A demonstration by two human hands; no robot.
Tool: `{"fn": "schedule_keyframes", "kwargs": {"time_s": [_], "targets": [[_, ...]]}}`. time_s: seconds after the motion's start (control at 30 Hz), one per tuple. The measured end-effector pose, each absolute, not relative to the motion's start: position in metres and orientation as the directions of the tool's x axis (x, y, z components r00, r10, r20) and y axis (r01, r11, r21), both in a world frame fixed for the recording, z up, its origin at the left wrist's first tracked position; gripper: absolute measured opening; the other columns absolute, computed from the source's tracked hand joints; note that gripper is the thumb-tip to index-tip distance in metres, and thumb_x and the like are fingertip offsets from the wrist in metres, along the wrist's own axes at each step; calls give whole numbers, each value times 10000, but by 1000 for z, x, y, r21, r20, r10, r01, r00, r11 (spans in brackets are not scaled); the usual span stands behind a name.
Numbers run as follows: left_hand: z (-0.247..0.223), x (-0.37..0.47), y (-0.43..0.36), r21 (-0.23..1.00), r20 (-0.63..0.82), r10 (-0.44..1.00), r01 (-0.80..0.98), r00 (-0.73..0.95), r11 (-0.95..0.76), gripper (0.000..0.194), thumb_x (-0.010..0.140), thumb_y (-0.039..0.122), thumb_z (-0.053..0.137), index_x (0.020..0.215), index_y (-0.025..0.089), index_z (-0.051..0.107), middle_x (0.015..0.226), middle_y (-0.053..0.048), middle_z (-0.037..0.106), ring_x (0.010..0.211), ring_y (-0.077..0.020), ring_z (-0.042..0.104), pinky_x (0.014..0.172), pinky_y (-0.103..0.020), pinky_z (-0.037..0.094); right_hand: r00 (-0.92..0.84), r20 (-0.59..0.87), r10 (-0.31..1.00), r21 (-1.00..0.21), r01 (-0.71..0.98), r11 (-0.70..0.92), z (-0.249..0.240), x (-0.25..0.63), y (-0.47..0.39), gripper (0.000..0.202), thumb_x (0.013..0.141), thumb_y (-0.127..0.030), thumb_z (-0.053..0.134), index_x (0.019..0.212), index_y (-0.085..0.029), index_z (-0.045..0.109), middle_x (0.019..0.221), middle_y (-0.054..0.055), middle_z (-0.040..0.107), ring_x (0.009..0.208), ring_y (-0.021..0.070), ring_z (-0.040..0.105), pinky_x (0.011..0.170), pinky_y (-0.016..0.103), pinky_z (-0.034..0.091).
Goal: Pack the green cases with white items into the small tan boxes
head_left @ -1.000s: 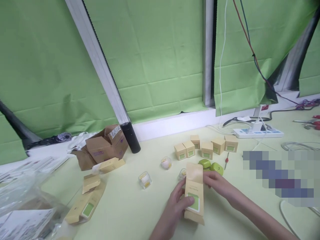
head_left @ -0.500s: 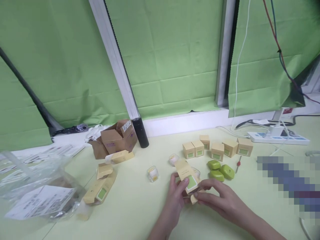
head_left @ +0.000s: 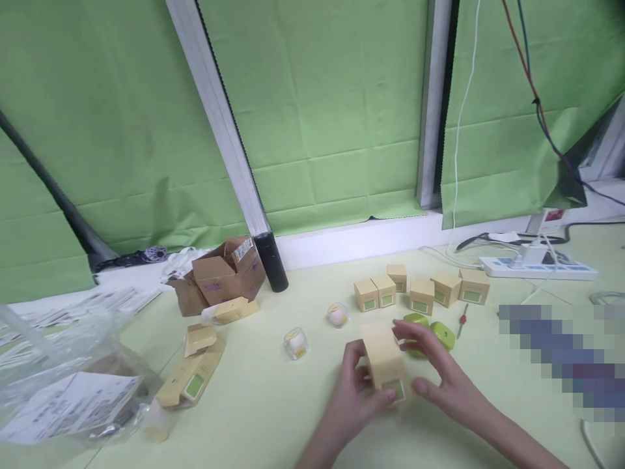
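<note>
My left hand (head_left: 355, 391) grips a small tan cardboard box (head_left: 383, 352), its thumb pressed over the green label on the front. The box is tilted and slightly blurred. Just right of it, my right hand (head_left: 442, 371) is open, thumb and fingers apart, fingertips close to the box's side; whether they touch it I cannot tell. Behind that hand lie green cases (head_left: 443, 335), partly covered by its fingers. Left of the box are two small clear containers, a nearer one (head_left: 295, 343) and a farther one (head_left: 338, 314), each with something pale inside.
Several closed tan boxes (head_left: 421, 296) stand at the back right, near a red-handled screwdriver (head_left: 463, 319) and a white power strip (head_left: 576, 271). Opened cartons (head_left: 200, 368), a brown cardboard box (head_left: 227, 277), a black cylinder (head_left: 272, 262) and a clear plastic bag (head_left: 112, 352) are leftward.
The box has moved closer and been turned, and its raised flap no longer shows. My right hand has come off its lower end and spread open beside it, now covering part of the green cases.
</note>
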State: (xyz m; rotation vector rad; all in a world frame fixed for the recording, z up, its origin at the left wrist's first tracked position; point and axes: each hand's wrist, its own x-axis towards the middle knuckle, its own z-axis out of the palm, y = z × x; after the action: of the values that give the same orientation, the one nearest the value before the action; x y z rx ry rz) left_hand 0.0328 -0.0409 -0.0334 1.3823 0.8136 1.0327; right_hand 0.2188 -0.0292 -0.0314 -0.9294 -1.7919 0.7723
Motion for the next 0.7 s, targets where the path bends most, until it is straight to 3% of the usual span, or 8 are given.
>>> {"fn": "schedule_keyframes", "kwargs": {"time_s": [0.07, 0.17, 0.3, 0.43, 0.57, 0.7], "targets": [[-44, 33, -41, 978, 156, 927, 79, 341, -194, 512, 683, 128, 634, 1136, 226, 416, 1191, -75, 515, 1058, -229, 517, 926, -383, 394, -193, 393, 899, -860, 269, 434, -26, 221, -28, 487, 806, -466, 555, 1231, -278, 410, 1138, 80, 535, 1037, 248, 539, 877, 404, 472], [-55, 33, -42, 936, 166, 926, 240, 338, -256, 553, 668, 91, 606, 1168, 232, 418, 1209, -61, 507, 1109, -222, 483, 970, -367, 362, -223, 322, 920, -870, 314, 381, -22, 221, -24, 272, 810, -430, 569, 1016, -252, 569, 1021, 66, 583, 974, 236, 565, 843, 378, 488], [-49, 30, -43, 884, 164, 921, 361, 352, -296, 520, 715, 230, 619, 1187, 234, 399, 1212, -61, 514, 1065, -219, 508, 907, -355, 410, -243, 273, 931, -893, 296, 339, -22, 219, -23, 297, 794, -441, 583, 1026, -256, 598, 1062, 60, 555, 1015, 230, 549, 843, 356, 500], [-38, 25, -40, 734, 198, 910, 560, 363, -383, 398, 792, 345, 538, 1169, 245, 459, 1201, -62, 555, 1056, -256, 506, 915, -427, 376, -249, 313, 917, -885, 275, 377, -20, 215, -25, 239, 771, -449, 604, 867, -235, 650, 940, 44, 536, 951, 219, 560, 806, 329, 505], [-43, 26, -39, 769, 227, 927, 529, 299, -359, 413, 727, 297, 614, 1115, 231, 487, 1234, -82, 520, 1112, -259, 474, 931, -401, 369, -309, 306, 900, -909, 185, 373, -19, 211, -30, 224, 803, -408, 575, 935, -230, 610, 924, 39, 599, 888, 205, 591, 784, 325, 510], [-47, 29, -41, 856, 162, 949, 441, 269, -271, 426, 697, 262, 634, 1079, 218, 450, 1130, -70, 563, 1026, -232, 517, 859, -362, 417, -298, 300, 906, -896, 236, 375, -23, 210, -30, 294, 847, -420, 511, 1090, -261, 554, 1089, 52, 578, 965, 204, 572, 850, 345, 485]]}}
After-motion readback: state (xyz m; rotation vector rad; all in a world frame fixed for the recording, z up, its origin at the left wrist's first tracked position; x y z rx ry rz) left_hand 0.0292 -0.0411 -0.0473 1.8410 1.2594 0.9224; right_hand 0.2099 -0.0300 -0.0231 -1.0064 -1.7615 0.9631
